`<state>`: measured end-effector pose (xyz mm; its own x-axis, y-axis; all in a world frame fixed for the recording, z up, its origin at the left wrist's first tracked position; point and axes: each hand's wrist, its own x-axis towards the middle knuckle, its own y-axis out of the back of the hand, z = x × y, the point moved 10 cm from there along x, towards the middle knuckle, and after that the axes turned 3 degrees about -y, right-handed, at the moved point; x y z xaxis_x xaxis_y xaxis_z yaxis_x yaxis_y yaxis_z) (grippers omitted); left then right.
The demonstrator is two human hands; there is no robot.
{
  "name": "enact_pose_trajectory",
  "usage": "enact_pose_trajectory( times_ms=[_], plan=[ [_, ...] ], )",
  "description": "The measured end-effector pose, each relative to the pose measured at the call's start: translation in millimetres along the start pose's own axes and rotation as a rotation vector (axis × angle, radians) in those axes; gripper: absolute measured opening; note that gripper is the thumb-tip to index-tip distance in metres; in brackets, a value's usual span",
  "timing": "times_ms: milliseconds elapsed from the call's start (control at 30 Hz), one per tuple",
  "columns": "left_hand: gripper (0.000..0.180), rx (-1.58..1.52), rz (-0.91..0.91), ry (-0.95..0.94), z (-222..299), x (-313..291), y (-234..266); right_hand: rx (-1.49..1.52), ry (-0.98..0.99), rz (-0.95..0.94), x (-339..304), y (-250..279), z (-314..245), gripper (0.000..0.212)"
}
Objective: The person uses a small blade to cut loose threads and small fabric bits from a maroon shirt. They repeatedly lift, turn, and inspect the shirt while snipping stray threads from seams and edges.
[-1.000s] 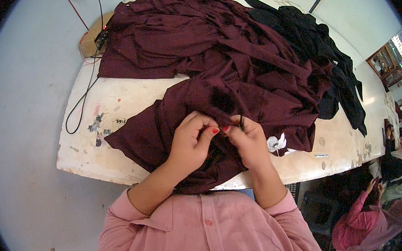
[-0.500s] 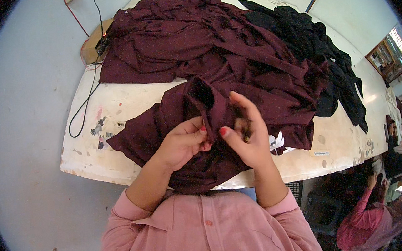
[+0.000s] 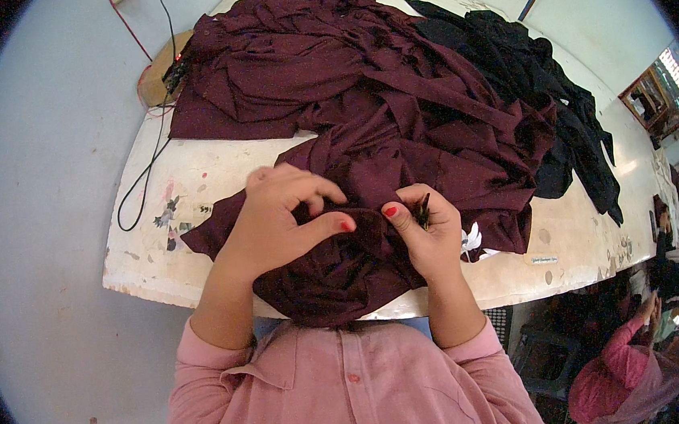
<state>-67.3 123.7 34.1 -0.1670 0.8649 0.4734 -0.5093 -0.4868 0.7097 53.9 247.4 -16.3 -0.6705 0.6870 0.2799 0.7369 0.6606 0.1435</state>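
A dark maroon garment (image 3: pixel 359 251) lies bunched at the table's near edge. My right hand (image 3: pixel 434 232) pinches a fold of it between thumb and fingers. In that same hand sits a small dark pointed tool (image 3: pixel 423 211), its kind not clear, partly hidden by the fingers. Over the left side of the fold, my left hand (image 3: pixel 271 218) has its thumb and fingers apart, the fingers slightly blurred. A white tag or scrap (image 3: pixel 471 238) shows beside my right hand.
More maroon cloth (image 3: pixel 279 72) is heaped across the pale table (image 3: pixel 145 253), with black cloth (image 3: pixel 541 73) at the right. A cable (image 3: pixel 123 207) loops near the wall at left, below a box (image 3: pixel 155 87). Another person (image 3: pixel 619 365) sits at lower right.
My left hand has let go of the fold and risen up and left. The standing opening in the cloth has flattened, and my right hand has closed on the fold.
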Motion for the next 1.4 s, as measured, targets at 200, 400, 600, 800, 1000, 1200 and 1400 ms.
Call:
enact_pose_trajectory(
  times_ms=[200,400,600,800,1000,1200,1400],
  plan=[
    [0.025,-0.681,-0.156,0.257,-32.0,-7.0,-45.5,-0.010,0.087,-0.037,1.6,-5.9,-4.9,0.021],
    [0.022,-0.818,0.069,0.377,-48.5,-9.1,-13.2,-0.191,0.034,-0.195,0.5,-21.8,-9.1,0.023],
    [0.019,-0.098,0.061,0.060,-25.7,-12.3,32.7,-0.543,0.362,-0.046,-6.2,-14.3,-38.9,0.023],
    [0.014,-0.717,0.251,0.492,-53.0,-33.8,21.8,-0.235,0.266,0.113,-1.5,1.8,-26.0,0.057],
    [0.016,-0.930,0.444,0.521,-53.3,-35.4,26.0,-0.339,0.215,-0.026,-5.4,-8.6,-18.8,0.035],
    [0.012,-0.672,0.459,0.489,-73.6,-57.7,67.4,-0.073,0.135,0.048,-2.5,25.1,-12.1,0.016],
    [0.025,-0.724,0.384,0.376,-64.5,-51.4,64.5,0.271,-0.191,-0.045,-1.3,24.4,12.4,0.017]
  ],
)
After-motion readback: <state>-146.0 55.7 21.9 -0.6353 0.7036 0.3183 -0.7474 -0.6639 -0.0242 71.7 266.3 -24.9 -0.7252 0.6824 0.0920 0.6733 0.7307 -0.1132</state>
